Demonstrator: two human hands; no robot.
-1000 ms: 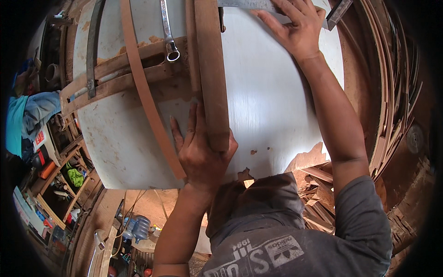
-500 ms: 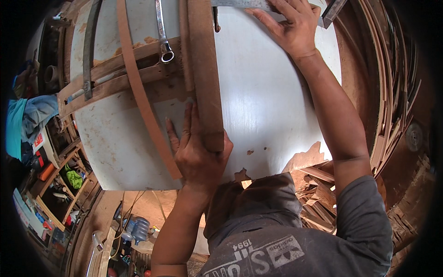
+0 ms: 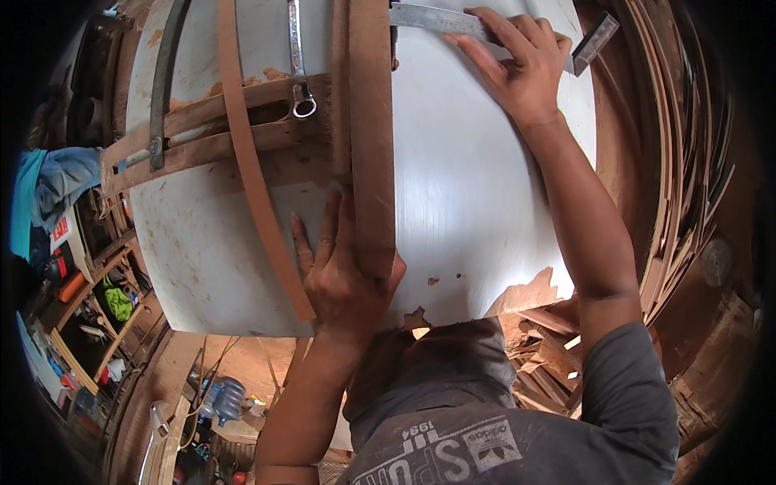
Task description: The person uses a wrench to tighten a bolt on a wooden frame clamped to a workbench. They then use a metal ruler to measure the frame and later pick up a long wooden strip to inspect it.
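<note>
Measuring step, by the look. Left hand (image 3: 347, 275) spread flat, pinning long brown wooden strip (image 3: 371, 129) on white worktop (image 3: 477, 202). Right hand (image 3: 517, 69) presses steel square (image 3: 436, 19) across it. Next: steady marking.

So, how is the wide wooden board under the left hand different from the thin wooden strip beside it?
The wide board looks straight and runs up the white table; the thin strip is curved and leans across it. The board is much broader than the strip. The left hand presses on the board's near end and only lies next to the strip. Both are brown wood, lying flat across the crosswise planks.
</note>
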